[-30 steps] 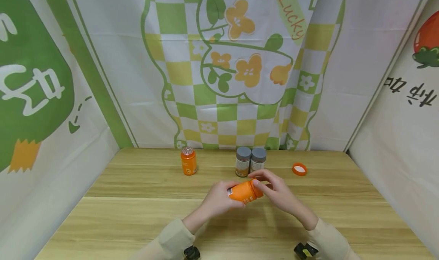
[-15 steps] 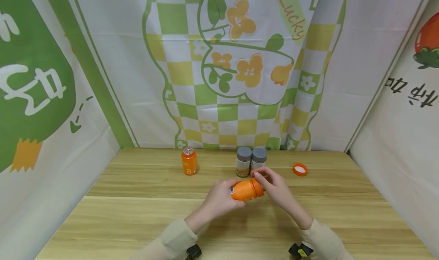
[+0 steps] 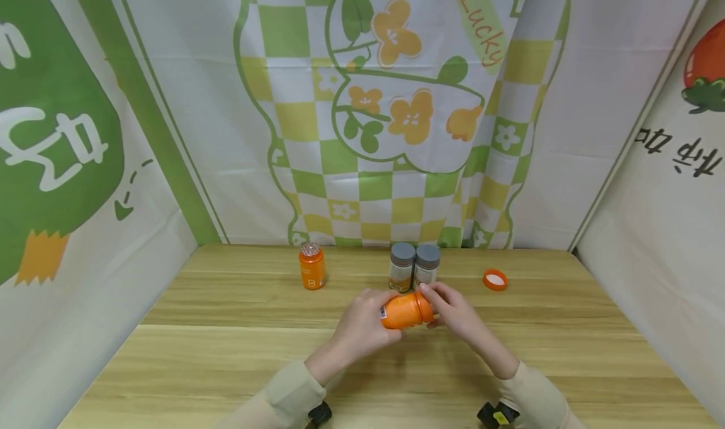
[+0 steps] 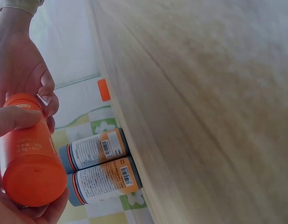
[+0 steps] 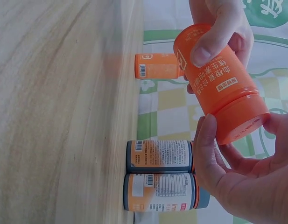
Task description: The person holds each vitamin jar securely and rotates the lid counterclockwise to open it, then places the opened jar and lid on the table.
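An orange plastic bottle (image 3: 401, 312) is held tilted above the wooden table, its capped end toward the right. My left hand (image 3: 362, 322) grips its body, with the thumb lying along the printed side in the right wrist view. On the orange cap (image 5: 242, 117), the fingers of my right hand (image 3: 459, 312) hold the rim from opposite sides. The cap sits on the bottle's neck. From the left wrist view, the bottle's smooth base (image 4: 35, 182) faces the camera.
Behind the hands, two grey-lidded jars (image 3: 401, 268) stand side by side. A second orange bottle (image 3: 312, 269), lidless with a speckled shiny top, stands at back left. A loose orange cap (image 3: 495, 280) lies on the table (image 3: 226, 353) at right. Printed cloth hangs behind.
My right hand's fingers have shifted around the cap, from reaching over its far side to holding it at the rim. The left hand and bottle have moved only slightly.
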`<state>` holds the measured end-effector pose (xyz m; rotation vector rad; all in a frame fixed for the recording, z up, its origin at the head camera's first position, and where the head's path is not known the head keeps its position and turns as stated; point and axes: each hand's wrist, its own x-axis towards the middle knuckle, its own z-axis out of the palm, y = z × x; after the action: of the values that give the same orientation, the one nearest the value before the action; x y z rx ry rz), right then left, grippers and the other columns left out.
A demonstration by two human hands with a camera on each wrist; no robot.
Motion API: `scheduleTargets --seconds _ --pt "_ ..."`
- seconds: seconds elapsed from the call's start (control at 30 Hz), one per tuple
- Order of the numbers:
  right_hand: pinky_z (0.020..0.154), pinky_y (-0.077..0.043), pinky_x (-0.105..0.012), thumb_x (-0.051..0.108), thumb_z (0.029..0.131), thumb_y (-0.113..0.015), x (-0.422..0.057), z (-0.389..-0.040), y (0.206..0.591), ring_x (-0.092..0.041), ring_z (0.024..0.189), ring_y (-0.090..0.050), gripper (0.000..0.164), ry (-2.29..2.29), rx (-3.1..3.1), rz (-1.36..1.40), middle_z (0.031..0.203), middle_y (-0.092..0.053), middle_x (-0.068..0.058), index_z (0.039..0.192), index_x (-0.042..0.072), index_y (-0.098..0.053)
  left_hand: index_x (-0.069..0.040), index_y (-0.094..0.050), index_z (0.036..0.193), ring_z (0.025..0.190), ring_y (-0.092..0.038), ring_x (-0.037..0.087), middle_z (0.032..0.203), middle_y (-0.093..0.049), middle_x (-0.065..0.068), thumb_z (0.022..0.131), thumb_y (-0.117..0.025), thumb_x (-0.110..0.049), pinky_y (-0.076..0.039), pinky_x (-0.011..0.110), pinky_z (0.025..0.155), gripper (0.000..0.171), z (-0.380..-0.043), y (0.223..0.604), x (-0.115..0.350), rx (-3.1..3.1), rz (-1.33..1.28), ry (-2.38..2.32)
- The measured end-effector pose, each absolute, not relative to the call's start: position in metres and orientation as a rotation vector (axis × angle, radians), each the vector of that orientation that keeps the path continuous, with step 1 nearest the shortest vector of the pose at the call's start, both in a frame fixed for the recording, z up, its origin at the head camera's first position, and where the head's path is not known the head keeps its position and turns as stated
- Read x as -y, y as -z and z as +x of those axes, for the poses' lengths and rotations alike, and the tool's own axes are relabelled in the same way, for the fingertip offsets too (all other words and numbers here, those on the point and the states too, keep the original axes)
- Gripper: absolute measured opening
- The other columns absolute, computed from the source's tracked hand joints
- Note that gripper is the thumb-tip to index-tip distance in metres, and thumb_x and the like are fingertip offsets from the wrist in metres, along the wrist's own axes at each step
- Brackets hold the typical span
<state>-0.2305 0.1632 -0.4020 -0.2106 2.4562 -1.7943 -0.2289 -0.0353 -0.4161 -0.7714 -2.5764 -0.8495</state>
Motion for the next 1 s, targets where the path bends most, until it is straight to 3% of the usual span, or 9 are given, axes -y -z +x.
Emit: scheduleTargets --seconds 0.57,1.0 --pt "0.065 -0.055 -0.034 0.041 0.097 -0.047 -0.1670 -0.2281 0.4001 -0.017 0.081 -0.064 0.048 1.743 -2.415 -0.199 0.107 -0.061 -0.016 0.117 -0.003 -0.055 -0.016 -0.065 0.111 0.080 -0.052 0.012 0.094 -0.068 -0.001 0.059 -0.080 -0.025 -0.041 0.021 0.062 0.055 -0.2288 0.4156 0.0373 2.540 -0.771 0.802" --pt "0.071 -0.056 -0.031 0.028 0.098 -0.050 -0.1726 -0.2264 0.4022 -0.017 0.085 -0.062 0.042 1.797 -2.366 -0.408 0.117 -0.056 -0.024 0.122 -0.007 -0.050 -0.016 -0.065 0.112 0.081 -0.052 0.012 0.096 -0.068 -0.001 0.060 -0.081 -0.024 -0.042 0.022 0.063 0.054 -0.2286 0.4143 0.0392 2.538 -0.785 0.830"
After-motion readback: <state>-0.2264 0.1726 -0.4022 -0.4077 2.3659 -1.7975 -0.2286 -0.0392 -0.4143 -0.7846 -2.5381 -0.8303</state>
